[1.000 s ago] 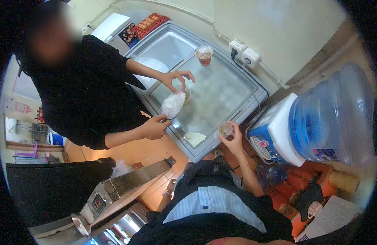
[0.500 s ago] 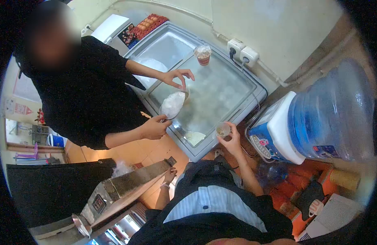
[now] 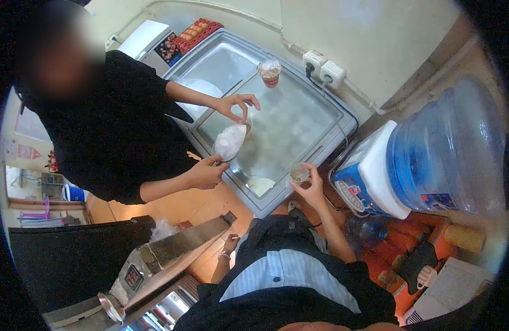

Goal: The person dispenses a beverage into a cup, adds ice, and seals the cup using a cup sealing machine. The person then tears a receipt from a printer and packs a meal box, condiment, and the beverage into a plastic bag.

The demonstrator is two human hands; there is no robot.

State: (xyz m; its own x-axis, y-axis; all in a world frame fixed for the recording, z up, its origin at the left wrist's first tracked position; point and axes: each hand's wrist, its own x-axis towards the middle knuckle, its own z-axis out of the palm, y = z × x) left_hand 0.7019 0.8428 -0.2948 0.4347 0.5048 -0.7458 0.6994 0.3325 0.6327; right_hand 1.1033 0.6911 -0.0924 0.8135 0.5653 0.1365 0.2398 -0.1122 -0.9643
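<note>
your right grip [image 3: 314,193] is closed around the small clear cup [image 3: 299,174], which lies just ahead-left of your palm, over the freezer's [image 3: 262,207] right edge near its closest corner; its long axis you cannot judge well. your left grip [image 3: 230,243] hangs farther away, its state you cannot tell. leftward, a co-worker [image 3: 111,132] holds a scoop of ice [image 3: 229,143].

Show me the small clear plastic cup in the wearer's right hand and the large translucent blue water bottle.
Small clear plastic cup [image 3: 298,174], head view: middle of its visible body.
Large translucent blue water bottle [image 3: 443,151], head view: middle of its side.
</note>
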